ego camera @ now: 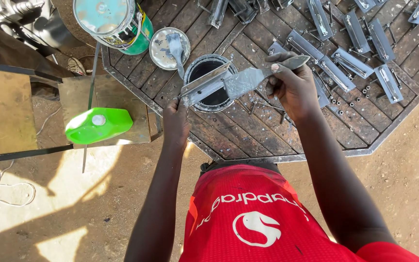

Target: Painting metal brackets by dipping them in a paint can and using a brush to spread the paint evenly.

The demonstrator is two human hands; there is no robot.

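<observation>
My left hand grips one end of a long grey metal bracket and holds it over an open tin of dark paint. My right hand holds a paint-smeared flat brush whose bristles lie against the bracket. The tin stands on a dark wooden slatted table with a metal rim.
Several grey-painted brackets and small bolts lie spread over the table's right side. A tin lid with a second brush and a large green paint can stand at the back left. A green plastic jug rests on a board to the left. Sandy ground lies below.
</observation>
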